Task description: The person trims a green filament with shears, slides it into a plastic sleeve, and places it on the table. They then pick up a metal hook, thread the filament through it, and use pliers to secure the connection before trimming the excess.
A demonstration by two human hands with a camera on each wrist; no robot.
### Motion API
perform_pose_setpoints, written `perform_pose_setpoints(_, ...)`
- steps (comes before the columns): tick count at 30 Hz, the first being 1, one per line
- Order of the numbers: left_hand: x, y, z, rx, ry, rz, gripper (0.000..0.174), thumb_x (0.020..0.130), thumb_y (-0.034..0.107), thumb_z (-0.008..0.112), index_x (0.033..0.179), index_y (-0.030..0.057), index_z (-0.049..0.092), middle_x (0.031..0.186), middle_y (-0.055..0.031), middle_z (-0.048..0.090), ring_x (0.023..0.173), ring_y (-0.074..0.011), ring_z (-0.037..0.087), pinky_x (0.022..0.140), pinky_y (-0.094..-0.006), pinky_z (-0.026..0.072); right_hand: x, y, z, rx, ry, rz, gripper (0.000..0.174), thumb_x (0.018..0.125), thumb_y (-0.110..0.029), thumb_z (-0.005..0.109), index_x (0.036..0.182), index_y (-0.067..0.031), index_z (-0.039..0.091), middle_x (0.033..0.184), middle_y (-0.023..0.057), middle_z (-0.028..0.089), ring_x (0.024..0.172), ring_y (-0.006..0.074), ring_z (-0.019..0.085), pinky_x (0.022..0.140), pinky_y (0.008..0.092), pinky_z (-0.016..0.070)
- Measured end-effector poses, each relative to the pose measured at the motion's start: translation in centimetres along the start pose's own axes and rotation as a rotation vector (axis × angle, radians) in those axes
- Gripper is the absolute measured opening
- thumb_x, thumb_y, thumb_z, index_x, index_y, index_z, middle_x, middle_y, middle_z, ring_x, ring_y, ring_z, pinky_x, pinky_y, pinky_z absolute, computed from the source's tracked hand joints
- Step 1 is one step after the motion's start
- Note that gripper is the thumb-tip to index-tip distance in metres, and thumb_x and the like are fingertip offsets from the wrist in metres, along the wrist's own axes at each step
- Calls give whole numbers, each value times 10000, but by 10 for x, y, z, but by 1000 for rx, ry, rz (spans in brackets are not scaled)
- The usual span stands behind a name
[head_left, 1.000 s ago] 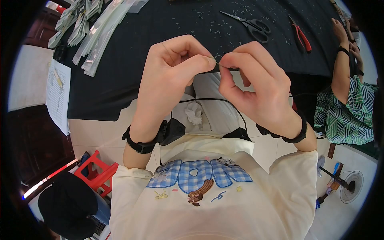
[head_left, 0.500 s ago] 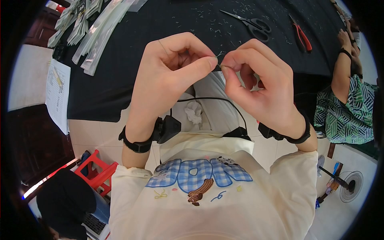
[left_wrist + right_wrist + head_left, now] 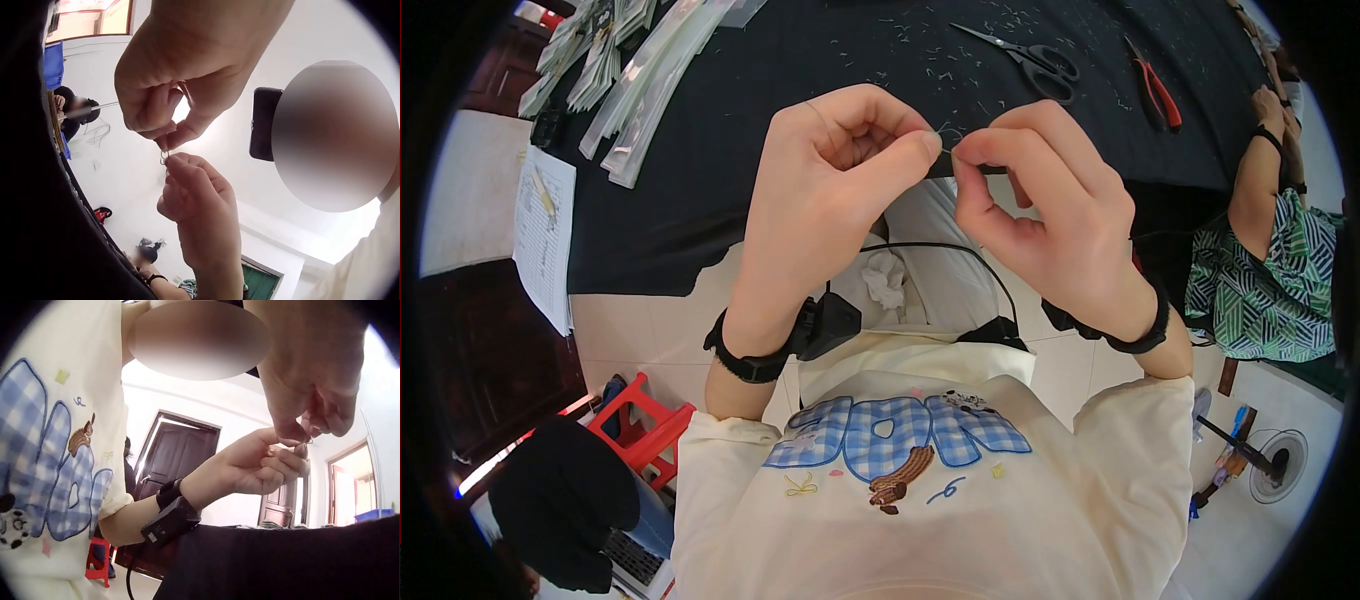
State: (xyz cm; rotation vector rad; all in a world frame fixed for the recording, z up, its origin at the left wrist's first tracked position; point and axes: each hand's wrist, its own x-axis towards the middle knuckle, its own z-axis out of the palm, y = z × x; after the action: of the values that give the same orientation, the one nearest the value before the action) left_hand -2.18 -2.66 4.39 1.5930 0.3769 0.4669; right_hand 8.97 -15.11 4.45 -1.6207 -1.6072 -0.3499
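- The thin strand is between the fingertips of the two hands, in front of the person at the near edge of the black cloth, held up rather than lying on it.
- The strand's taut stretch runs left to right, its right end slightly nearer; what it is made of is too small to tell.
- A fine curl of it rises beyond the fingertips, bending toward the far side and over to the right.
- The left hand pinches the strand between thumb and forefinger, which point right.
- The right hand pinches the other end the same way, its thumb and forefinger pointing left; the two sets of fingertips are just apart.
- The scissors lie beyond the right hand, blades pointing far left, handles to the right and nearer.
- The pliers lie farther right, tips toward the far side, red handles near.
- Pale clippings lie scattered on the cloth, pointing every way.
- Clear plastic strips lie at far left, their long axis running from far right to near left.
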Motion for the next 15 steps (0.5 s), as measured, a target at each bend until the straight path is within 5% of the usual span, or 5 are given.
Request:
perform_pose_setpoints(2,0,-1,1,-28,10,-13,96,780,85,583,778,-11,578,584,44,457,463,-1,301,417,-181,180,-2,7,6,-48,52,-96,224,574,50,636,769,-9,546,722,60,456,549,192,503,467,272,431)
perform_pose_setpoints(4,0,0,1,-103,47,-56,136,768,110,616,773,-26,612,631,12,559,537,-8,456,468,-158,330,-4,13,11,-96,105,-192,252,543,45,636,775,2,548,727,62,456,540,186,494,456,267,421)
perform_pose_setpoints(10,-1,0,4,-158,115,-122,162,770,149,621,775,-14,619,603,24,536,475,-12,408,420,-170,285,-7,18,16,-215,174,-366,354,475,2,633,819,38,563,729,75,471,531,174,483,443,241,393)
perform_pose_setpoints(13,-2,-1,4,-212,100,-129,163,770,151,622,777,-12,620,602,24,534,473,-13,410,419,-165,284,-6,13,18,-167,212,-310,305,510,30,635,806,19,565,717,73,480,525,175,489,436,247,401)
perform_pose_setpoints(15,-2,-1,5,-213,102,-126,164,771,153,622,778,-11,619,603,24,534,473,-12,409,418,-163,283,-5,2,13,10,103,8,251,564,50,639,799,-1,568,732,76,499,529,174,501,431,249,415)
